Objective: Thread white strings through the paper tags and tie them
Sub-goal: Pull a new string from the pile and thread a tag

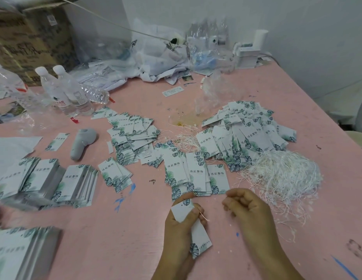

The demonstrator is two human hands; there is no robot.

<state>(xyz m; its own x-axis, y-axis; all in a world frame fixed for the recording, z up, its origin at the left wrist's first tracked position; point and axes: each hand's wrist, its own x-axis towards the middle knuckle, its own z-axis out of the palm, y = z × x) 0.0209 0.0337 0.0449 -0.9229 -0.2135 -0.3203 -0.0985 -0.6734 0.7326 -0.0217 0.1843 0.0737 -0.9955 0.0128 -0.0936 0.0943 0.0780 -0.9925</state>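
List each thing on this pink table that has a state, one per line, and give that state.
Left hand: grips paper tags.
Paper tags: held, string poking out.
Right hand: fingers curled, pinching a string.
White strings: loose tangled heap.
Water bottles: upright, capped.
Tag stacks: neat, leaning.

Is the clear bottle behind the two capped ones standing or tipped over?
Tipped over: the clear bottle lies on its side on the pink table, behind the two upright capped bottles.

Matt printed paper tags [198,175], thin white strings [285,174], clear plastic bottles [73,91], scuffed pink tabletop [123,229].
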